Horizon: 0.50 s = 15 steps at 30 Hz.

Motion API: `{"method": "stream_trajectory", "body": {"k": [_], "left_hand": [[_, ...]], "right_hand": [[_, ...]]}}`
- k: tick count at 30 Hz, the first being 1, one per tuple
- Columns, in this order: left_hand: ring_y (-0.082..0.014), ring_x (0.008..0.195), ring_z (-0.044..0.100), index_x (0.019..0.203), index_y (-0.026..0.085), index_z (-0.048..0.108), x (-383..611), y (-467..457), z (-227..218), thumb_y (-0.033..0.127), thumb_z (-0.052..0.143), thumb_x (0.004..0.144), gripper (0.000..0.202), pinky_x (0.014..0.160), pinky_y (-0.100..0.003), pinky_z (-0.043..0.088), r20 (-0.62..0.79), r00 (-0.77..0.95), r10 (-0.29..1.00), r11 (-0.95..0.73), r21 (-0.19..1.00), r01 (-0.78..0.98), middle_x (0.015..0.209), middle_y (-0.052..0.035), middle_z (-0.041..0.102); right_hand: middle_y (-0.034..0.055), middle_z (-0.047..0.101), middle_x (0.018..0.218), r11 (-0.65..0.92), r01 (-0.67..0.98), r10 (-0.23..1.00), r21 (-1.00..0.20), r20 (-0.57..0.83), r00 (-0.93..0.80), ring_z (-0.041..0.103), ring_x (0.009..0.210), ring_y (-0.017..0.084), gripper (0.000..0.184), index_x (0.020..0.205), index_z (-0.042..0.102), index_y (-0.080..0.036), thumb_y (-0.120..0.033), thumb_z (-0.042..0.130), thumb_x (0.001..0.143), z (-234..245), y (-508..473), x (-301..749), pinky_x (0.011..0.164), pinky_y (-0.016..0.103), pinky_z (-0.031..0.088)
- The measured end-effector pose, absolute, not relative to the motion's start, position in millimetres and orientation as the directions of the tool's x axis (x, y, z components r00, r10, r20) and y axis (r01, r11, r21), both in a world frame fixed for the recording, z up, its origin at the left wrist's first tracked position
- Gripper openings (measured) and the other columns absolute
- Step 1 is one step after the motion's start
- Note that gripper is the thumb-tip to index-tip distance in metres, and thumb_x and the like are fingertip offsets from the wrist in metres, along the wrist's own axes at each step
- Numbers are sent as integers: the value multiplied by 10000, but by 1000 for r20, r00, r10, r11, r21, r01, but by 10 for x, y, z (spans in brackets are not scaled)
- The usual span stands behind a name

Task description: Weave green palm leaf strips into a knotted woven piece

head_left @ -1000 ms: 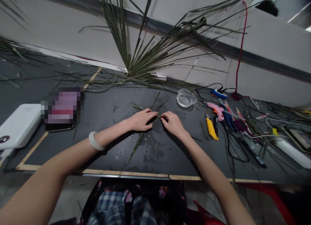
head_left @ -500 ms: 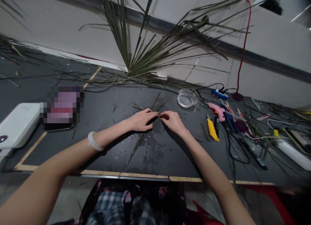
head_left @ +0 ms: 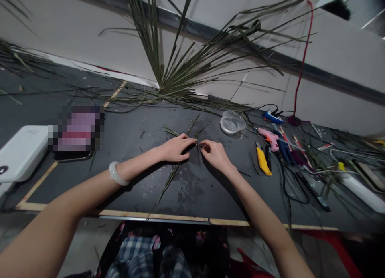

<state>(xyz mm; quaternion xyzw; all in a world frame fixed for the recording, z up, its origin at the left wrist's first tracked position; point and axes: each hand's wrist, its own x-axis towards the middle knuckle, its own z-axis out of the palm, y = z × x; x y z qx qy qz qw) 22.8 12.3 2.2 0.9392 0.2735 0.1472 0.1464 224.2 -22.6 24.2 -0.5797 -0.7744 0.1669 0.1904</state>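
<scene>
Now left hand (head_left: 178, 148), thumb apart, presses; right hand (head_left: 214, 153) pinches slender, splayed leaf strips (head_left: 169, 181).

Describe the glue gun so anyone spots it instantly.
On the dark table, find the clear dish beyond the right hand. Right of it, just beyond the yellow tool, lies the glue gun. Its pink body sets it apart from these neighbours.

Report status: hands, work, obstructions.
Left hand over thin green leaf strips. Right hand beside, grip unclear. Clear round plastic container beyond, out of the way.
</scene>
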Motion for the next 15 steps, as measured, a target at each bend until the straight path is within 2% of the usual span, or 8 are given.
{"method": "stream_trajectory", "body": {"k": [6, 10, 15], "left_hand": [[-245, 1177, 411, 1285, 91, 454, 231, 124, 19, 269, 466, 801, 516, 990, -346, 397, 205, 806, 555, -810, 355, 467, 1328, -106, 512], [-248, 1171, 416, 1263, 86, 476, 234, 121, 34, 268, 460, 808, 490, 989, -351, 396, 201, 814, 545, -815, 357, 457, 1314, -114, 523], [-242, 1160, 424, 1264, 112, 479, 231, 120, 43, 259, 468, 795, 492, 979, -349, 401, 200, 810, 551, -809, 367, 459, 1309, -96, 529]], "right_hand": [[61, 723, 824, 269, 848, 956, -457, 17, -294, 646, 728, 166, 254, 976, 701, -158, -89, 540, 793, 310, -149, 2240, 712, 265, 476], [86, 716, 908, 339, 849, 933, -405, 30, -358, 640, 798, 171, 230, 970, 703, -150, -90, 561, 800, 325, -101, 2231, 746, 270, 470], [83, 700, 878, 395, 842, 913, -367, 54, -404, 622, 769, 164, 231, 985, 686, -136, -89, 613, 772, 286, -64, 2261, 725, 272, 466]]}}
